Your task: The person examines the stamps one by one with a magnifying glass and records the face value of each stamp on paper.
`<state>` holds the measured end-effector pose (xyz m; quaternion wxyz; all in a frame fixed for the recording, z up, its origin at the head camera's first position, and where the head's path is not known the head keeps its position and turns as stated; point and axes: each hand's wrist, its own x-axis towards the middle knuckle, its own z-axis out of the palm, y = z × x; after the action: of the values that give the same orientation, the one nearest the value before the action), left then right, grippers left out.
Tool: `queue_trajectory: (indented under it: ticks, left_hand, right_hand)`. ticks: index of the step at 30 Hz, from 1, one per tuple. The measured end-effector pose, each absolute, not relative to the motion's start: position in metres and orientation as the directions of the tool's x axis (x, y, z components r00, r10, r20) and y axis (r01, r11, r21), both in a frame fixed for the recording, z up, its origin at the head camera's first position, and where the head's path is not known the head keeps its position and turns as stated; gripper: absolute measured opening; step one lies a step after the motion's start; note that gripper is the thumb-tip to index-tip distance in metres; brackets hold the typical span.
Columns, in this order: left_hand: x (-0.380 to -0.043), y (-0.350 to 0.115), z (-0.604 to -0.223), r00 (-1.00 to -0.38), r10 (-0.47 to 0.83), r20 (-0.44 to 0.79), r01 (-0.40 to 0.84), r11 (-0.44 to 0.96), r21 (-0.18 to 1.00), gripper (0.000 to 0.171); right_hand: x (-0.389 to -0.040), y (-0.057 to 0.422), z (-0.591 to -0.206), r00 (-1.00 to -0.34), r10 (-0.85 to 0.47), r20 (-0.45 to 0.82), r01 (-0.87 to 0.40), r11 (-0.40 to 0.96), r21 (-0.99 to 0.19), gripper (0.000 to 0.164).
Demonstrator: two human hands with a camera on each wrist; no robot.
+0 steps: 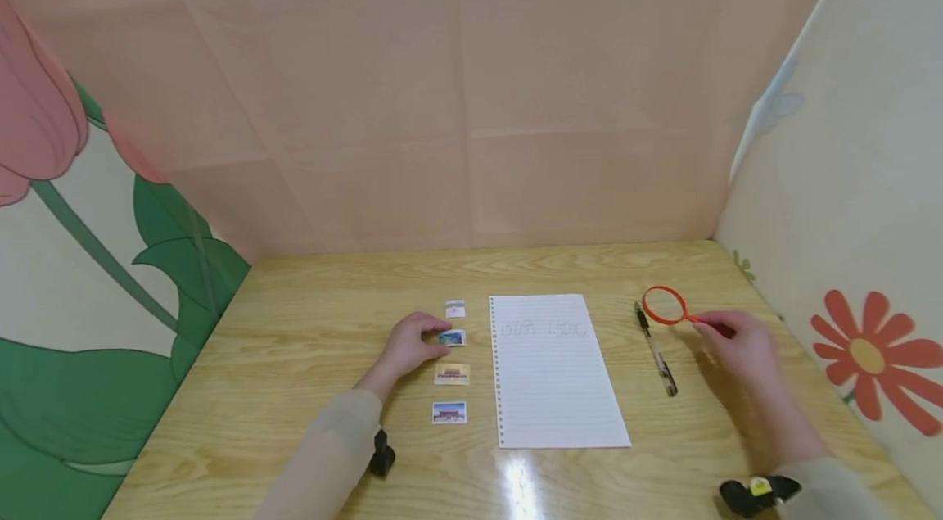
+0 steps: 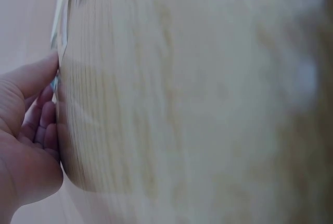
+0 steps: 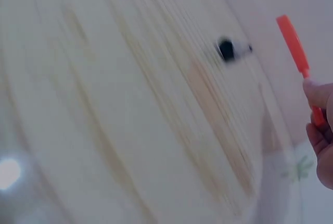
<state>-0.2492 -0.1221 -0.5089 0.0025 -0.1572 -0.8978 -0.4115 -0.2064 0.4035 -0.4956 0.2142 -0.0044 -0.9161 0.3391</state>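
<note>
In the head view my left hand [image 1: 410,344] has its thumb and a fingertip at opposite edges of a small blue-green picture stamp [image 1: 453,337], pinching it close over the table. The left wrist view shows this hand [image 2: 31,125] side-on, the stamp mostly hidden behind the fingers. My right hand [image 1: 740,344] grips the handle of a red magnifying glass [image 1: 685,315], lifted above the table with its round lens toward the pen [image 1: 656,352]. Seen edge-on in the right wrist view, the magnifying glass [image 3: 294,44] stands up from the thumb and fingers.
In line with the held stamp are a pale stamp [image 1: 455,309] behind and a yellow stamp [image 1: 452,374] and a blue stamp [image 1: 449,413] in front. Lined paper [image 1: 556,389] with faint writing lies right of them. Walls border the wooden table [image 1: 295,356] at the back and sides.
</note>
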Motion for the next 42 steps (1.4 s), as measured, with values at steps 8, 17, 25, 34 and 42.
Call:
queue_trajectory:
  ticks: [8, 17, 25, 34, 42]
  left_hand:
    - [-0.249, -0.122, -0.509, -0.947, 0.286, 0.148, 0.300, 0.618, 0.727, 0.037]
    - [-0.248, -0.123, -0.509, -0.946, 0.296, 0.133, 0.295, 0.614, 0.732, 0.038]
    - [-0.248, -0.123, -0.506, -0.951, 0.290, 0.109, 0.274, 0.621, 0.734, 0.038]
    - [-0.249, -0.123, -0.504, -0.950, 0.294, 0.102, 0.268, 0.605, 0.750, 0.038]
    - [-0.250, -0.123, -0.507, -0.936, 0.318, 0.151, 0.323, 0.608, 0.725, 0.033]
  right_hand:
    - [-0.218, 0.351, -0.494, -0.858, 0.003, 0.514, -0.347, 0.734, -0.583, 0.009]
    - [-0.231, 0.292, -0.494, -0.876, -0.117, 0.467, -0.413, 0.683, -0.602, 0.012]
    - [-0.240, 0.241, -0.497, -0.858, -0.216, 0.466, -0.495, 0.593, -0.635, 0.012]
    - [-0.245, 0.188, -0.495, -0.834, -0.304, 0.460, -0.550, 0.521, -0.653, 0.014]
    - [-0.248, 0.151, -0.499, -0.845, -0.333, 0.419, -0.535, 0.561, -0.631, 0.011]
